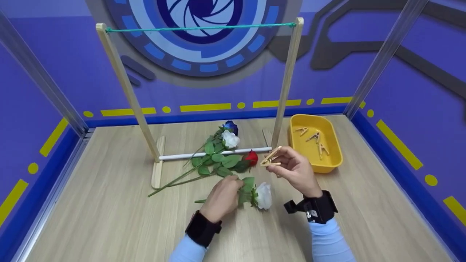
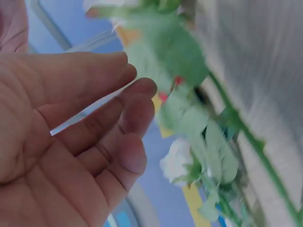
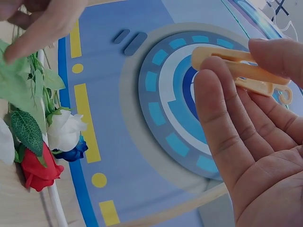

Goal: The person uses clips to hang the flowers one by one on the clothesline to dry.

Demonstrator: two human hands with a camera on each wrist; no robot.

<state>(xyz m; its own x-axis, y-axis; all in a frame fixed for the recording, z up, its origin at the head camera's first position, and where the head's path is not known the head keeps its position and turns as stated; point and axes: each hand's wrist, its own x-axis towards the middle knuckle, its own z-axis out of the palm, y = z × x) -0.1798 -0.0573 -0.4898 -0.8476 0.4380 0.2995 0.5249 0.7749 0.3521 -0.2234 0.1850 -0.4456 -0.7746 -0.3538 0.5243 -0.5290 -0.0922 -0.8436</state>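
Note:
My right hand pinches a wooden clothespin between thumb and fingers; it appears large in the right wrist view, where the hand is seen from the palm side. Lower and to the left, my left hand is over the leafy stem of a white rose lying on the table. In the left wrist view, the loosely bent fingers of that hand are at the edge of a blurred leaf, with the green stem apart from them. Whether the fingertips touch the leaf is unclear.
A red rose, another white rose and a blue rose lie across the white bar of a wooden frame. Green string spans its top. The yellow bin at right contains several clothespins.

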